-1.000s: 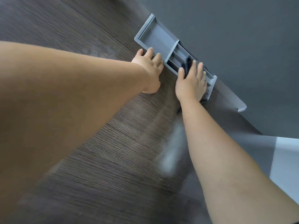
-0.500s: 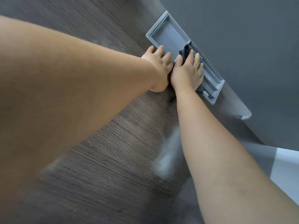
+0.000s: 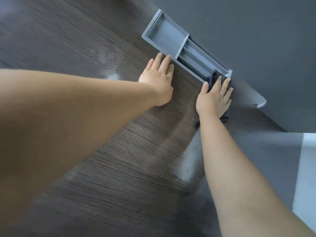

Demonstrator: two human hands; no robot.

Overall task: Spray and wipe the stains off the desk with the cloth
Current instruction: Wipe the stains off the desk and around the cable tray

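Observation:
A dark wood-grain desk [image 3: 119,151] fills the view. My right hand [image 3: 214,98] presses flat on a dark cloth [image 3: 212,77] at the right end of a grey tray [image 3: 164,33], fingers straight. Most of the cloth is hidden under the hand; a corner shows below the wrist. My left hand [image 3: 158,79] rests flat on the desk beside the tray's front edge, fingers straight. Pale smears [image 3: 111,76] show on the desk left of that hand and a whitish one [image 3: 188,170] near my right forearm. No spray bottle is in view.
The grey tray, with a wide compartment and narrow slots, lies against a dark grey partition [image 3: 248,31] along the desk's back edge. A grey rounded bracket [image 3: 259,103] sticks out right of the tray. The desk's right edge drops to a light floor [image 3: 307,168].
My right hand has slid the cloth from the tray's middle to its right end. The left hand has spread flat and now lies apart from the right hand.

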